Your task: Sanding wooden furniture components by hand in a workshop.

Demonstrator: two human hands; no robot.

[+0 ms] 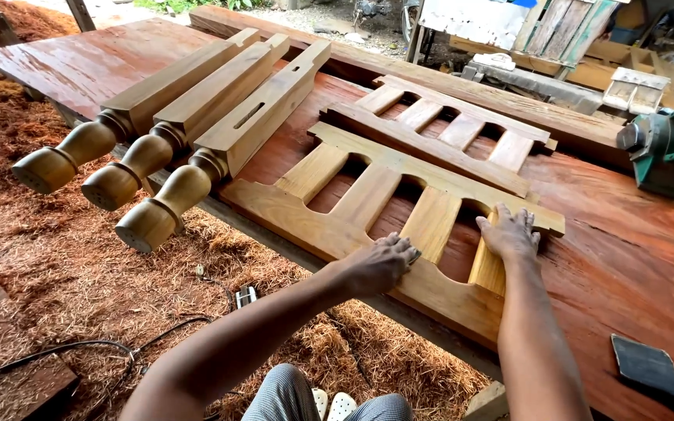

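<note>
My left hand (380, 263) rests knuckles-up on the near slatted wooden panel (352, 226), fingers curled together over something small pressed against a slat; I cannot tell what it is. My right hand (511, 234) lies flat on the same panel, fingers spread apart over the far right slat and the top rail, holding nothing. The panel lies flat on the reddish plank workbench (633, 257), its near rail close to the bench's front edge. Just beyond it lies a second slatted panel (446, 132), a little smaller, set at the same angle. To the left, three turned wooden legs (173, 132) lie side by side, their rounded feet overhanging the bench edge and their square ends pointing away from me. A green power tool (668, 148) sits at the far right of the bench, and a dark sanding pad (647, 366) lies near the right corner, well apart from my hands. Wood shavings (79, 273) cover the ground below, with black cables (79, 347) running across them.
</note>
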